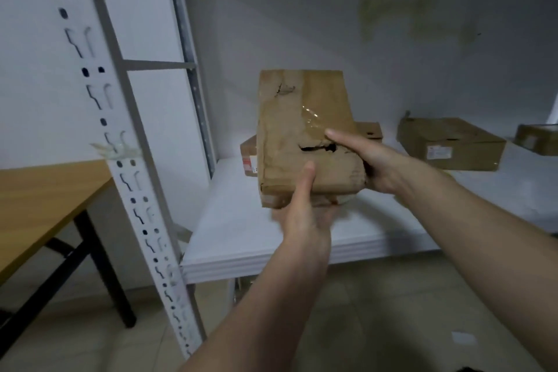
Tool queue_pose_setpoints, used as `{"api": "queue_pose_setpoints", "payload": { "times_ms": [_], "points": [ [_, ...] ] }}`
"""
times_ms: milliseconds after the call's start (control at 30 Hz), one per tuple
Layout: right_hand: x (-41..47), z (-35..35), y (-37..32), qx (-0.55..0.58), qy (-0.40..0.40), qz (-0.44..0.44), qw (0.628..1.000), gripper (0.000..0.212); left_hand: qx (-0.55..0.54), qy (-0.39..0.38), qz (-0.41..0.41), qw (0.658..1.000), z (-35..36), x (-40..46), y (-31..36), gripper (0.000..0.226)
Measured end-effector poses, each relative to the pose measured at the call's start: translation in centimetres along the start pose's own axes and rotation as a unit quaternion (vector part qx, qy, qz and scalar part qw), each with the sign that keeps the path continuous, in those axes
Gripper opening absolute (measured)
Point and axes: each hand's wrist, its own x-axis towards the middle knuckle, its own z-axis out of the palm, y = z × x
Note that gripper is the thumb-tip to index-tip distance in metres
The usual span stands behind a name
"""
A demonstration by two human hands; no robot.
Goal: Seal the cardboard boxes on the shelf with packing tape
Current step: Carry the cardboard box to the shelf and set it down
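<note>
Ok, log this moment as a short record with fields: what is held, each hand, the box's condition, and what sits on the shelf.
held item: worn cardboard box, lifted above the white shelf
left hand: grips the near bottom edge, thumb up on the top face
right hand: holds the right side, thumb on top
box condition: creased, torn slit on top, patch of clear tape
on shelf: flat box to the right, another behind the held one, a third at the right edge
tape roll: not in view

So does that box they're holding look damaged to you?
Yes. The held box is crumpled, with a dark tear across its top face near the right hand, and wrinkled clear tape above it. The left hand grips its near edge.
</note>
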Motion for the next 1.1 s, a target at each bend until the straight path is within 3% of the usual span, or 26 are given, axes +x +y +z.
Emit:
{"api": "queue_pose_setpoints", "payload": {
  "times_ms": [100,167,267,333,500,567,733,833,900,967,1033,1100],
  "points": [
    [-0.9,-0.2,1.1,0.064,-0.017,-0.006,0.998,0.036,0.001,-0.017,-0.038,0.999,0.0,-1.5,-0.1,0.064],
    [-1.1,-1.1,1.1,0.087,-0.019,-0.036,0.995,0.030,0.058,-0.029,-0.069,0.995,-0.6,-1.9,0.3,0.069],
    [-1.2,-2.6,-0.8,0.069,-0.020,-0.079,0.994,0.017,0.135,-0.026,-0.065,0.988,-1.6,-0.7,2.6,0.125],
    [-1.4,-3.9,-2.4,-0.006,-0.030,-0.093,0.995,0.016,0.199,-0.013,-0.011,0.980,-2.2,0.6,4.9,0.149],
    [-0.4,-5.8,-3.6,-0.152,-0.140,-0.040,0.978,0.042,0.333,-0.091,0.034,0.938,-3.0,4.0,8.8,0.146],
    [0.4,-5.8,-3.7,-0.168,-0.151,-0.028,0.974,0.049,0.344,-0.126,0.009,0.930,-3.1,4.8,9.3,0.138],
    [1.9,-6.6,-3.4,-0.185,-0.165,-0.012,0.969,0.051,0.354,-0.135,-0.031,0.925,-3.7,6.2,9.2,0.073],
    [3.3,-6.7,-2.6,-0.220,-0.077,-0.025,0.972,0.047,0.306,-0.079,-0.031,0.948,-3.7,6.7,8.2,0.035],
    [4.5,-6.9,-1.8,-0.234,0.064,-0.068,0.968,0.043,0.274,-0.024,-0.045,0.960,-3.6,6.6,7.4,0.029],
    [5.3,-7.1,-0.5,-0.220,0.164,-0.078,0.958,0.058,0.262,0.027,-0.071,0.962,-3.2,6.3,6.8,0.037],
    [5.2,-7.1,1.1,-0.199,0.149,-0.026,0.968,0.061,0.255,0.067,-0.091,0.960,-2.8,6.1,6.2,0.043],
    [4.7,-6.6,2.7,-0.157,0.090,0.024,0.983,0.048,0.278,0.082,-0.099,0.952,-2.4,6.0,5.5,0.034]
  ]
}}
